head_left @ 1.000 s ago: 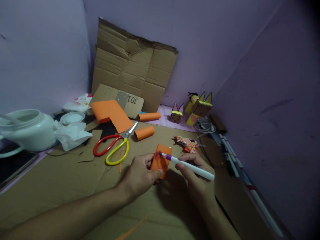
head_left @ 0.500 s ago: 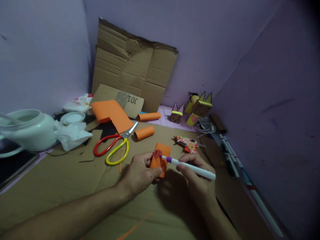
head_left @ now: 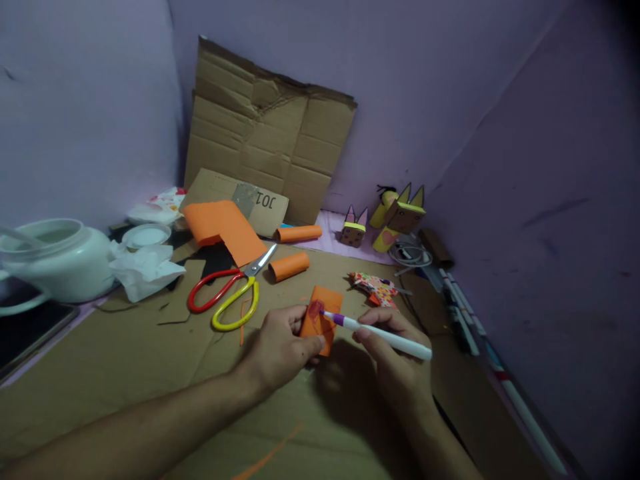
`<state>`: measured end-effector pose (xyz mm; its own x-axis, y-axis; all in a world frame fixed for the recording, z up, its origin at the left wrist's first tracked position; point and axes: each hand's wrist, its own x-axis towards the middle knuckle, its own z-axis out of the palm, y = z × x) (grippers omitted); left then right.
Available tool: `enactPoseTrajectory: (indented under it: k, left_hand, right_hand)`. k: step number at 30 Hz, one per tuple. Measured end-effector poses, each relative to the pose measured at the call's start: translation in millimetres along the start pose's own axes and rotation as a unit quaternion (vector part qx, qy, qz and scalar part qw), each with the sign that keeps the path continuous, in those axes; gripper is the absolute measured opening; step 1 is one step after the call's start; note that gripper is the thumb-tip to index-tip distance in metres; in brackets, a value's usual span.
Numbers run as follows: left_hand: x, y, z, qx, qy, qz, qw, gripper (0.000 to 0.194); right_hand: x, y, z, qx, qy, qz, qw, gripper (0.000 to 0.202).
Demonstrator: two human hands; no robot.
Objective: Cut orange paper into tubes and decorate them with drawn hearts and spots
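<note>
Between thumb and fingers, my left hand (head_left: 286,347) grips a small folded piece of orange paper (head_left: 331,303) by its left and lower edges. Purple-red marker strokes cover part of its upper left. My right hand (head_left: 397,347) holds a white marker (head_left: 395,339) with a purple band, its tip touching the coloured patch. To the left lie scissors (head_left: 235,293) with one red and one yellow handle, blades open. Beyond the paper are two orange paper rolls, a nearer one (head_left: 290,267) and a farther one (head_left: 300,233).
A larger orange sheet (head_left: 240,237) lies behind the scissors. At the left stand a white pot (head_left: 75,267) and crumpled tissue (head_left: 145,270). Paper animal figures (head_left: 353,232) stand at the back right, near a coiled cable (head_left: 410,253). More markers (head_left: 460,313) line the right wall.
The purple-red patch on the orange paper looks slightly more filled in. Both hands keep almost the same position.
</note>
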<state>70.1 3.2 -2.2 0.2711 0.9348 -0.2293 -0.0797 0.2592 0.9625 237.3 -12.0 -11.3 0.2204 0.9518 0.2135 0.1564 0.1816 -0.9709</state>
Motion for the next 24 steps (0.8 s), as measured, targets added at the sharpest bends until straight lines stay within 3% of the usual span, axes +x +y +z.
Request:
enactPoseTrajectory:
  k: [7,17,24]
  left_hand:
    - [-1.2,1.0,0.2,0.006,0.005,-0.005,1.000,0.024]
    - [-0.1,1.3,-0.5,-0.007,0.005,-0.010,1.000,0.020]
    - [-0.8,1.5,-0.4,-0.005,0.014,-0.013,1.000,0.024]
  right_hand:
    - [0.7,-1.0,0.9,0.000,0.009,-0.006,1.000,0.009]
    - [-1.0,-2.5,2.7,-0.021,-0.028,-0.017,0.999,0.007]
    - [-0.6,-1.5,3.4,-0.007,-0.014,-0.001,1.000,0.009]
